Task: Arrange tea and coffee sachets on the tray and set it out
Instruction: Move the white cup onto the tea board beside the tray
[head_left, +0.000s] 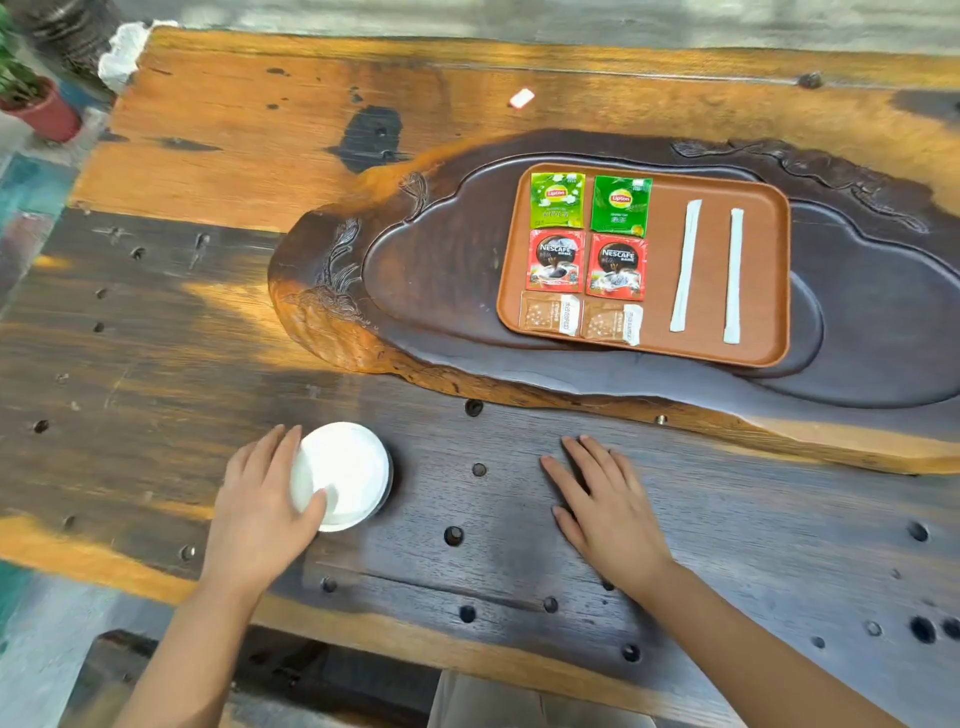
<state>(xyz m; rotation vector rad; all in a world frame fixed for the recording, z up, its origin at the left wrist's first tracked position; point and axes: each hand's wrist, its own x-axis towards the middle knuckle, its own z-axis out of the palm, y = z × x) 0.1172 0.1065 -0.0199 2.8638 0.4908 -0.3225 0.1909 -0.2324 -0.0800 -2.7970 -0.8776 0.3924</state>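
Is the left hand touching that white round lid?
Touching. The head view shows the left hand wrapped around the white lid, thumb lying across its top and fingers along its edge.

brown tray (660, 249), green, red sachets (587, 244)

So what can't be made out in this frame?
- Cup, head view: the white lid and the left hand hide its body and contents.
- Brown sachets: print too small to read.
- White sticks: wrappers hide what's inside.
- Small white-red item far on the table: too small to identify.
- Right hand: palm down, underside unseen.
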